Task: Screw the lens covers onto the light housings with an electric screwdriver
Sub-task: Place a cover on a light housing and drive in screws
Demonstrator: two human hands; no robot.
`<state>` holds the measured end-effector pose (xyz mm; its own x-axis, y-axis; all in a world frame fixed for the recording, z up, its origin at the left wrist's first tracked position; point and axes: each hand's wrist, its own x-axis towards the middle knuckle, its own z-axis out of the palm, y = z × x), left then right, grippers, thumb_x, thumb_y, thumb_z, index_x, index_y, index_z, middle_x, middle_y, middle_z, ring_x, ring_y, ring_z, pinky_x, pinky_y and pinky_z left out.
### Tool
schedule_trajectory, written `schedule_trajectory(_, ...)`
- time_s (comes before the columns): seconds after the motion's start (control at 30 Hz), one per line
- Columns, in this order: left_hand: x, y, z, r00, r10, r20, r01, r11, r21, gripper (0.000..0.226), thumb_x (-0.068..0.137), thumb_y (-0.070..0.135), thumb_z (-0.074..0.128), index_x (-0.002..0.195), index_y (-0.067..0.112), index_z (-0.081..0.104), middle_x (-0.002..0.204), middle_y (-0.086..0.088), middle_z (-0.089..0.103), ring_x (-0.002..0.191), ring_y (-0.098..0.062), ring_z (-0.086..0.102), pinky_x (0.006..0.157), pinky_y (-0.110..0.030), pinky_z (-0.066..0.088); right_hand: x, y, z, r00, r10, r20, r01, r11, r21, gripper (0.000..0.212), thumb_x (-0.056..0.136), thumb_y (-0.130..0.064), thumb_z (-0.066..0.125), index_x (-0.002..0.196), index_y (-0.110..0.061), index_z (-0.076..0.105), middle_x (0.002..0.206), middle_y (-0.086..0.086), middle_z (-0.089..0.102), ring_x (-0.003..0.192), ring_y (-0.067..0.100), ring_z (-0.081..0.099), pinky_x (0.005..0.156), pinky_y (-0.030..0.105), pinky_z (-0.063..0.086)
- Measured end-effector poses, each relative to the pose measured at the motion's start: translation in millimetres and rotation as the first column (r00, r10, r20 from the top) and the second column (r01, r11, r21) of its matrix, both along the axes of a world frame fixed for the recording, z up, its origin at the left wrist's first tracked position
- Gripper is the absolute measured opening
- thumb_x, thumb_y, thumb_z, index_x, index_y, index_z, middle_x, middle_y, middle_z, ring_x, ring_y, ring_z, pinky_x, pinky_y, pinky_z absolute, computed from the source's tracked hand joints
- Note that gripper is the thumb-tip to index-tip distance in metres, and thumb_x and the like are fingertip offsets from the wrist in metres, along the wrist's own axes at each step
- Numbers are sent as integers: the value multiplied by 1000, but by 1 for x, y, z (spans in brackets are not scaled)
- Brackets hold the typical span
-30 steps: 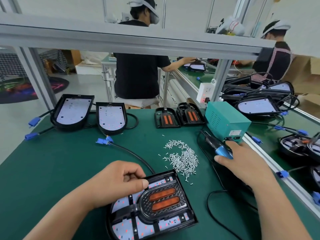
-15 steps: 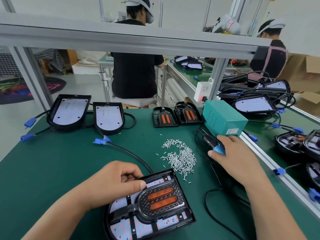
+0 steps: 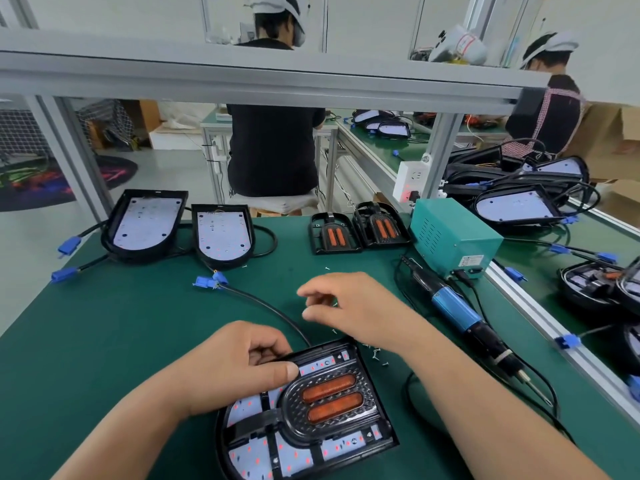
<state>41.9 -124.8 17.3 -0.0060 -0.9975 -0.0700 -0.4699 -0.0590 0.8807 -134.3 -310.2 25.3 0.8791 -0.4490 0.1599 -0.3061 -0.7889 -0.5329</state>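
1. two bare hands were at the green mat (image 3: 104, 341): the left hand (image 3: 235, 368) gripped the black light housing (image 3: 298, 459) at its far corner, thumb pressing the clear ribbed lens cover (image 3: 332, 400) seated in it.
2. the right hand (image 3: 356, 306) hovered over small silver screws (image 3: 375, 351), fingers loosely bent, thumb and forefinger apart.
3. the blue-and-black electric screwdriver (image 3: 460, 313) lay rightward, apart from both hands.

— Anything legible here?
— Nothing readable. Just a small white label (image 3: 471, 260) on the front of the teal box (image 3: 446, 230), print too blurred to make out.
— On the electric screwdriver (image 3: 457, 310)?
— No legible marking either.
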Motion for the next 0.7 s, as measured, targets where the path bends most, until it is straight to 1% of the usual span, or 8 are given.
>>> schedule_trajectory(0.1, 1, 0, 0, 995, 11, 104, -10, 1000, -9, 13, 92, 25, 77, 83, 18, 73, 59, 14, 51, 55, -2, 41, 55, -12, 33, 25, -5, -3, 991, 71, -114, -73, 997, -15, 40, 94, -50, 74, 128, -28, 71, 108, -17, 73, 95, -1, 63, 86, 22, 50)
schedule_trajectory(0.2, 3, -1, -1, 982, 29, 186, -29, 1000, -4, 18, 86, 36, 73, 79, 20, 68, 58, 10, 42, 56, -5, 36, 54, -19, 30, 38, -10, -7, 981, 78, -177, -76, 997, 17, 43, 89, -55, 78, 123, -28, 73, 103, -17, 73, 90, 1, 64, 82, 26, 51)
schedule_trajectory(0.3, 5, -1, -2, 970, 40, 240, -40, 999, -6, 23, 82, 43, 69, 80, 20, 68, 62, -1, 42, 58, -6, 37, 56, -26, 32, 44, -12, -10, 973, 59, -221, -63, 998, -10, 40, 83, -59, 80, 111, -32, 73, 90, -17, 71, 80, -1, 64, 72, 29, 50)
schedule_trajectory(0.4, 6, -1, -4, 960, 48, 275, -44, 999, -20, 28, 82, 47, 69, 80, 20, 67, 73, -13, 50, 61, -8, 38, 58, -30, 35, 48, -11, -12, 968, 65, -241, -76, 996, -35, 27, 84, -50, 80, 103, -32, 72, 85, -17, 71, 77, -2, 63, 71, 31, 51)
schedule_trajectory(0.5, 6, -1, -4, 955, 82, 285, -73, 996, -43, 25, 80, 49, 70, 82, 24, 69, 67, -5, 49, 59, -6, 39, 58, -29, 36, 48, -10, -11, 967, 70, -244, -86, 994, -60, 15, 88, -37, 77, 101, -30, 73, 85, -15, 71, 79, 1, 64, 76, 35, 54)
schedule_trajectory(0.57, 6, -2, -3, 944, 126, 306, -108, 991, -76, 21, 80, 50, 71, 90, 32, 69, 62, 4, 46, 56, -6, 40, 57, -28, 37, 47, -9, -9, 971, 78, -225, -93, 994, -56, 13, 89, -31, 75, 101, -29, 72, 85, -14, 70, 81, 6, 64, 79, 37, 55)
schedule_trajectory(0.6, 6, -2, -2, 929, 158, 333, -132, 986, -100, 23, 81, 51, 72, 98, 36, 68, 63, 8, 47, 56, -6, 42, 58, -28, 38, 46, -8, -8, 974, 87, -211, -99, 994, -49, 12, 89, -29, 74, 100, -29, 72, 85, -14, 70, 82, 7, 65, 80, 38, 55)
schedule_trajectory(0.7, 7, -1, 0, 859, 232, 456, -178, 971, -159, 53, 81, 59, 70, 130, 46, 53, 74, 16, 54, 65, -6, 53, 57, -25, 38, 41, -7, -2, 977, 140, -160, -146, 989, -26, 10, 91, -26, 73, 99, -31, 69, 89, -13, 72, 85, 7, 66, 82, 39, 54)
